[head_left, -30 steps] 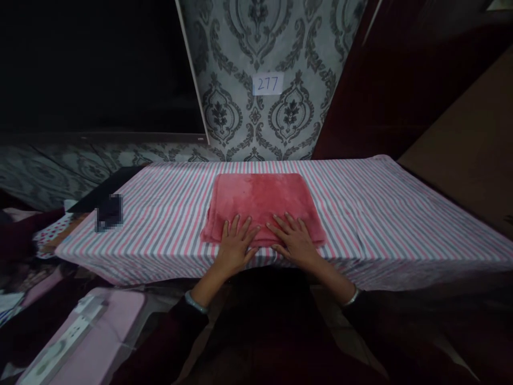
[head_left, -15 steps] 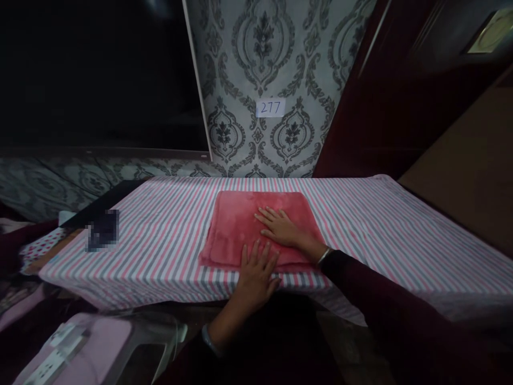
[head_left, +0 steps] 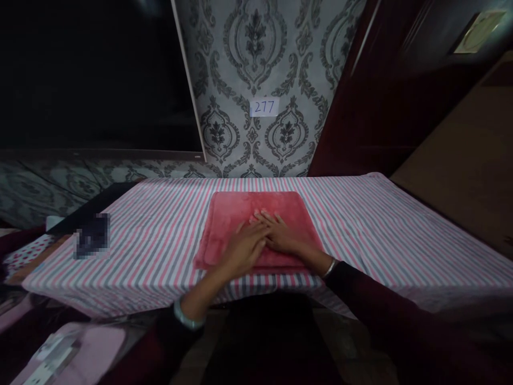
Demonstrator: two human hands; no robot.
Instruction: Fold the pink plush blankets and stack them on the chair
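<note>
A folded pinkish-red plush cloth, perhaps a small blanket or towel, lies flat near the front edge of the table. My left hand is over its middle, palm down, with fingers stretched toward the right. Beside and partly beneath those fingertips, my right hand rests on the cloth with its fingers extended. The fingers of both hands meet or overlap at the centre. Neither hand grips the fabric.
A striped tablecloth covers the table. A pixelated dark object lies at the left. Behind are a large dark screen and a patterned wall with a paper marked 277. A white power strip is at lower left.
My left hand has moved from the cloth's front edge up to its middle, meeting my right hand. My right hand stays on the cloth. The view has shifted slightly.
</note>
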